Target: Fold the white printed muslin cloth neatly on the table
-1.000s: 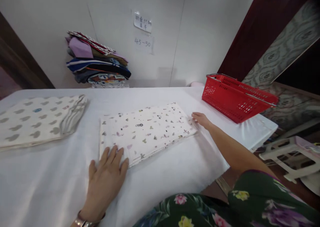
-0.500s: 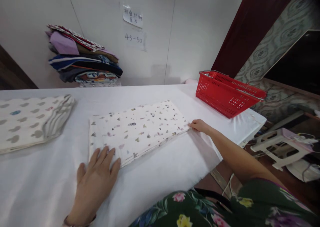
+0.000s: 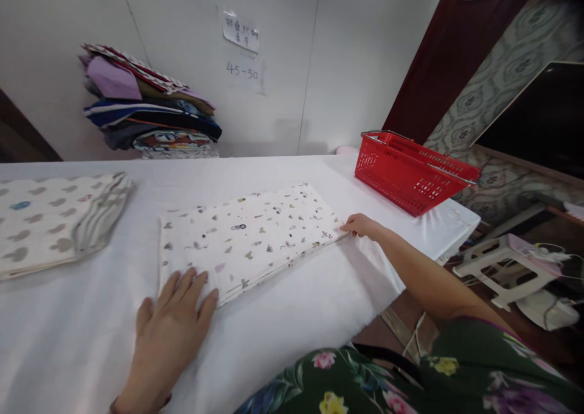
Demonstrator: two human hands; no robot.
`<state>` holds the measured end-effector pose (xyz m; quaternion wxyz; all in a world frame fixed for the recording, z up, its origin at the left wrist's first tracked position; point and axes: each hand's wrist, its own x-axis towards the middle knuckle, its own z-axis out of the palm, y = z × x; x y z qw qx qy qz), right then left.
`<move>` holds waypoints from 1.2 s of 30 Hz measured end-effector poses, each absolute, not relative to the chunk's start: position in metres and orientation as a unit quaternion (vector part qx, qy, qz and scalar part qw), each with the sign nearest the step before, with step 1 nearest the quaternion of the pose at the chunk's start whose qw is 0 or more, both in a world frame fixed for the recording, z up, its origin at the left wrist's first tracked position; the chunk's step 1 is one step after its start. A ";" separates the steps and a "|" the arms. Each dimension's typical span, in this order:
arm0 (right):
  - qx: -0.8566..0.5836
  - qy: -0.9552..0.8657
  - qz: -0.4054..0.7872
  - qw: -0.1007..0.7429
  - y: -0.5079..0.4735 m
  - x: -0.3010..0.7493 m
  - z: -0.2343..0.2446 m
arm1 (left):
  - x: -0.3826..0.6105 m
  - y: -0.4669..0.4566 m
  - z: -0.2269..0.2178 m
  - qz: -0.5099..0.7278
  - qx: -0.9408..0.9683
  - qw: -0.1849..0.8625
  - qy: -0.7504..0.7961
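Observation:
A folded white cloth (image 3: 255,231) with small printed figures lies flat on the white-covered table (image 3: 292,310). The fingers of my left hand (image 3: 176,329) are spread and rest on its near left corner. At the near right corner, my right hand (image 3: 358,225) pinches the edge of the cloth between thumb and fingers. Farther left lies another folded cloth (image 3: 41,225), white with grey mouse-head shapes, apart from both hands.
A red plastic basket (image 3: 410,173) with metal handles stands at the table's right end. Against the wall at back left rises a stack of folded fabrics (image 3: 150,112). Handwritten papers (image 3: 241,70) hang on the wall. A white stool (image 3: 511,268) is on the floor at right.
Both hands hold nearly the same places on the cloth. The whole view has shifted slightly; the cloth itself looks unchanged.

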<state>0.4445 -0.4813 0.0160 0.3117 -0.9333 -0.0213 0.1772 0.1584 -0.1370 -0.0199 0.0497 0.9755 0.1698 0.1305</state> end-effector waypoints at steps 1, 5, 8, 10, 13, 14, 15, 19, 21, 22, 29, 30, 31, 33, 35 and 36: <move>-0.931 -0.025 0.166 0.324 -0.481 0.447 0.016 | 0.158 -0.137 -0.020 0.132 0.975 0.053 0.172; -0.927 -0.032 0.127 0.352 -0.482 0.451 0.010 | 0.158 -0.136 -0.020 0.135 0.973 0.061 0.175; -0.930 -0.020 0.133 0.341 -0.481 0.448 0.003 | 0.157 -0.136 -0.019 0.134 0.975 0.063 0.163; -0.934 -0.016 0.133 0.330 -0.481 0.445 0.000 | 0.157 -0.136 -0.019 0.137 0.975 0.064 0.163; -0.941 -0.012 0.134 0.310 -0.480 0.444 -0.002 | 0.157 -0.136 -0.019 0.140 0.973 0.063 0.172; -0.943 -0.011 0.138 0.301 -0.481 0.445 -0.002 | 0.157 -0.136 -0.020 0.139 0.973 0.062 0.173; -0.945 -0.009 0.143 0.293 -0.481 0.446 -0.002 | 0.156 -0.136 -0.020 0.140 0.973 0.060 0.173; -0.948 0.009 0.163 0.274 -0.481 0.448 0.000 | 0.155 -0.133 -0.021 0.148 0.975 0.053 0.156; -0.947 0.018 0.165 0.275 -0.480 0.448 0.001 | 0.155 -0.132 -0.023 0.153 0.975 0.055 0.149; -0.946 0.022 0.165 0.279 -0.479 0.448 0.001 | 0.155 -0.131 -0.023 0.155 0.975 0.056 0.148; -0.913 0.039 0.163 0.373 -0.478 0.439 -0.001 | 0.154 -0.128 -0.027 0.159 0.973 0.067 0.151; -0.905 0.038 0.164 0.391 -0.478 0.438 0.000 | 0.154 -0.127 -0.028 0.162 0.973 0.067 0.150; -0.898 0.035 0.163 0.408 -0.478 0.437 0.001 | 0.154 -0.127 -0.028 0.166 0.972 0.067 0.151; -0.885 0.026 0.146 0.442 -0.480 0.435 0.005 | 0.154 -0.127 -0.029 0.170 0.971 0.067 0.157; -0.875 0.022 0.122 0.468 -0.482 0.434 0.009 | 0.153 -0.127 -0.028 0.170 0.969 0.069 0.163; -0.872 0.025 0.116 0.475 -0.483 0.434 0.010 | 0.153 -0.127 -0.028 0.167 0.970 0.071 0.163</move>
